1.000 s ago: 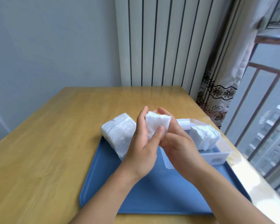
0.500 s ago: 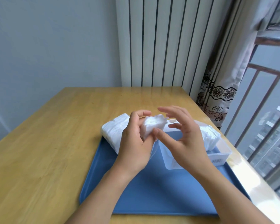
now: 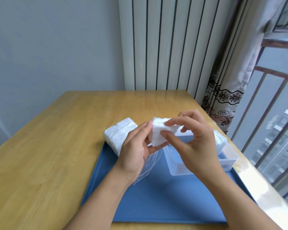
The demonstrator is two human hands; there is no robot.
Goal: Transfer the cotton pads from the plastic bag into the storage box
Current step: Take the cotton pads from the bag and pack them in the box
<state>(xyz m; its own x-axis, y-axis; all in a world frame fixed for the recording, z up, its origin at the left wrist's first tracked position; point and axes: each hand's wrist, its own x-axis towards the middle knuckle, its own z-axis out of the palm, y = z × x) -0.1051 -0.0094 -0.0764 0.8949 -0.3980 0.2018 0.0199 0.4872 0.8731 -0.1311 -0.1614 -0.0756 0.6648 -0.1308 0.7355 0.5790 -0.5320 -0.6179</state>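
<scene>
Both hands hold a small stack of white cotton pads (image 3: 158,136) above the blue tray. My left hand (image 3: 136,150) grips the stack from the left and below. My right hand (image 3: 193,141) pinches it from the right with thumb and fingers. A clear plastic bag (image 3: 118,133) full of pads lies on its side at the tray's far left corner, its open mouth (image 3: 148,166) trailing under my left hand. The clear storage box (image 3: 229,156) stands on the tray's right side, with pads (image 3: 220,143) at its far end, largely hidden by my right hand.
The blue tray (image 3: 156,201) lies on a wooden table (image 3: 56,146). A white radiator (image 3: 165,44) stands behind the table. A curtain (image 3: 226,90) and a window railing (image 3: 273,113) run along the right, close to the table's right edge.
My right hand has come back onto the pad stack and pinches it, after letting go half a second ago. The stack is raised a little and turned flatter toward me.
</scene>
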